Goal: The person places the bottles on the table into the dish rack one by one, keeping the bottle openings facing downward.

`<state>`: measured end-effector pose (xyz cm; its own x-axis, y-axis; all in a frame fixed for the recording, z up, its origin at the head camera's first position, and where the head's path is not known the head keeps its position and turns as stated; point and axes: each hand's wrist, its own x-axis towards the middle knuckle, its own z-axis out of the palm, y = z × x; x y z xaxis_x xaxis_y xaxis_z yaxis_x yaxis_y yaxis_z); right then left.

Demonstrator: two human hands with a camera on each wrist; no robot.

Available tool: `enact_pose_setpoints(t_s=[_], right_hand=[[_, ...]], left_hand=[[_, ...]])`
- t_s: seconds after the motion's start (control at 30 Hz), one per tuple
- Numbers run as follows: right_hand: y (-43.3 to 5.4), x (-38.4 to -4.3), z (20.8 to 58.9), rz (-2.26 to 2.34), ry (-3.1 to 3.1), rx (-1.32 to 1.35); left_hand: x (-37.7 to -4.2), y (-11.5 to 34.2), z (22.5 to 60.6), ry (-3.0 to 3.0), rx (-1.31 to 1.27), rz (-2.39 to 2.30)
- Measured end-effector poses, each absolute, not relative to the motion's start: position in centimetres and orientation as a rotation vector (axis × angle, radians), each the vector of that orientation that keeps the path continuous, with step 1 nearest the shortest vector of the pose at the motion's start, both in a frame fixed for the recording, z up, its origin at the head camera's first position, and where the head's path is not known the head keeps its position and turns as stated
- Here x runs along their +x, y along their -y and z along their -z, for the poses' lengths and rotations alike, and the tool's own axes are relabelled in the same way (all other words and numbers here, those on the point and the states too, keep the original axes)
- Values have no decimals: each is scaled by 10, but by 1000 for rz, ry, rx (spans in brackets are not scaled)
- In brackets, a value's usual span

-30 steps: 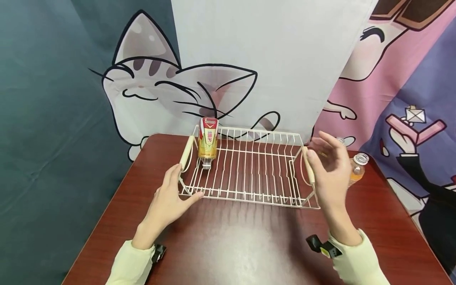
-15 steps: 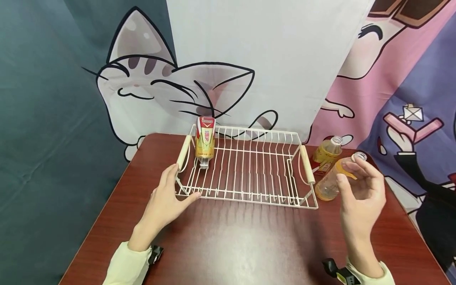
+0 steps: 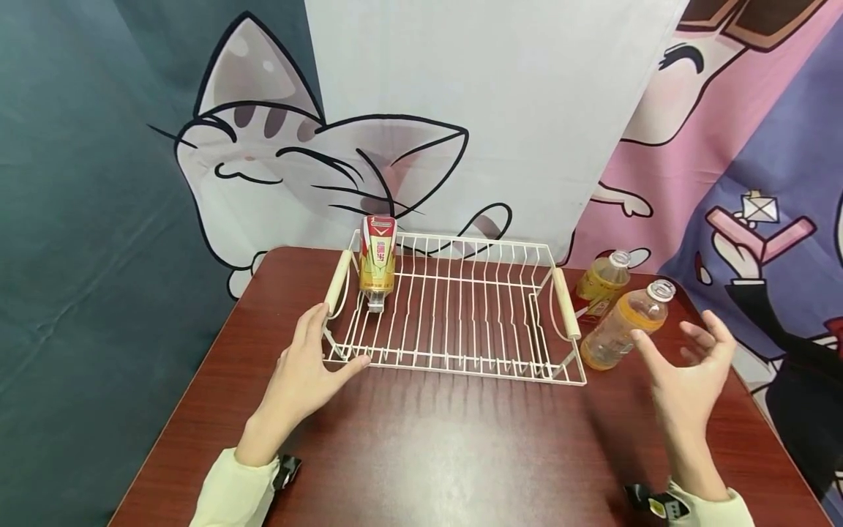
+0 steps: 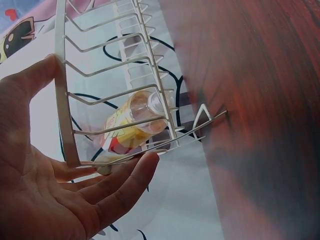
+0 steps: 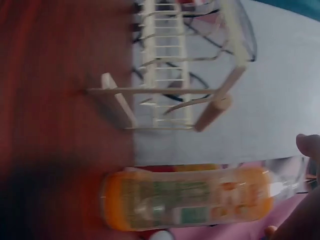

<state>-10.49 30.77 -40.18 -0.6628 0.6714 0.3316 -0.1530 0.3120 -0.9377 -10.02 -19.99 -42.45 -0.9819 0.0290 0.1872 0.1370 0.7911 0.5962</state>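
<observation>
I have my right grip (image 3: 694, 380) just to the right of a clear plastic bottle with orange bands (image 3: 622, 333), its thumb and fingers spread apart and nothing held between them. That bottle stands upright on the reddish-brown wooden surface (image 3: 448, 454), beside the right end of a cream-white wire rack with pale handles (image 3: 461, 279). In my right wrist view its neck sits level with the gap between thumb and fingers; from the head view I can't tell whether the thumb tip touches its side. Just behind it, to the left, stands a clear bottle with a yellow and red label (image 3: 602, 285), farther from the right grip.

My left grip (image 3: 299, 384) is clamped on the near left corner of the rack, thumb on the front rail and fingers round the side, below the left handle. Inside the rack, near that left handle, a transparent bottle with a red and yellow wrapper (image 3: 378, 256) leans at a slant, neck low and toward me. It lies beyond the left grip's fingertips, and well apart from the right grip.
</observation>
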Motion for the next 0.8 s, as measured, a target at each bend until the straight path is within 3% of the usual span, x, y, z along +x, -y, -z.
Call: enact_pose_setpoints(t_s=[0.8], right_hand=[[-333, -141, 438, -1581, 2303, -670]], left_hand=[[-100, 200, 423, 2819, -114, 941]])
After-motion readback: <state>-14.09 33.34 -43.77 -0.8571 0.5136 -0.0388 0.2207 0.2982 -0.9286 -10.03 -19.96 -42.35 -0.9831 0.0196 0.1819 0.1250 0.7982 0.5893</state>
